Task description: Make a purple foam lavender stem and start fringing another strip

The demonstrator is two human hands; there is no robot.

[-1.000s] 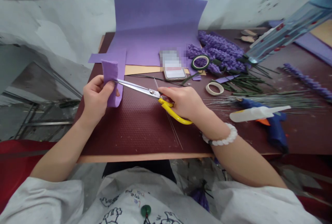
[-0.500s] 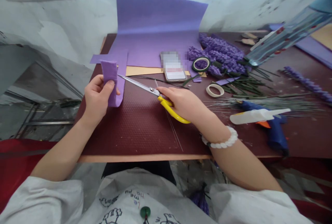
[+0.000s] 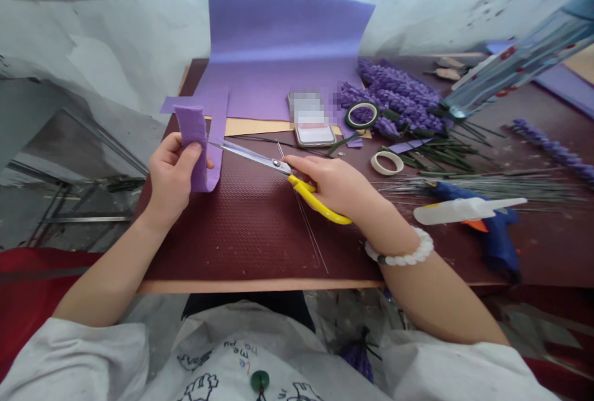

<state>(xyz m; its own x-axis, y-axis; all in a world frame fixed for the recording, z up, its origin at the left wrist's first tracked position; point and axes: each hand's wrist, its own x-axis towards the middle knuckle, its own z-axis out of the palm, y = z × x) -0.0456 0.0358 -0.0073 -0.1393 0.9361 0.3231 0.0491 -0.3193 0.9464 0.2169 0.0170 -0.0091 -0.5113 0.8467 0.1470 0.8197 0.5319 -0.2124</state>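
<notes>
My left hand [image 3: 172,172] is closed on a folded purple paper strip [image 3: 192,125], thumb in front and fingers behind. The strip's upper end stands upright above the thumb, and its lower part bends round behind. In my right hand [image 3: 343,184] is a pair of scissors with yellow handles [image 3: 320,203]. Their blades [image 3: 250,156] point left, with the tips at or just beside the strip's right edge; whether they touch it I cannot tell. Beneath the right hand, thin wires [image 3: 310,234] lie on the brown table [image 3: 241,240].
A large purple sheet [image 3: 283,48] leans on the wall behind a phone [image 3: 312,117]. Purple flower stems [image 3: 399,91], green tape [image 3: 362,115], a cream tape roll [image 3: 387,163], a glue bottle [image 3: 455,210], a blue glue gun [image 3: 499,246] and a clear bottle [image 3: 510,67] crowd the right.
The scissors and my right hand have shifted slightly right and down, and the blades look a little more apart. The strip's upper end has tipped slightly left.
</notes>
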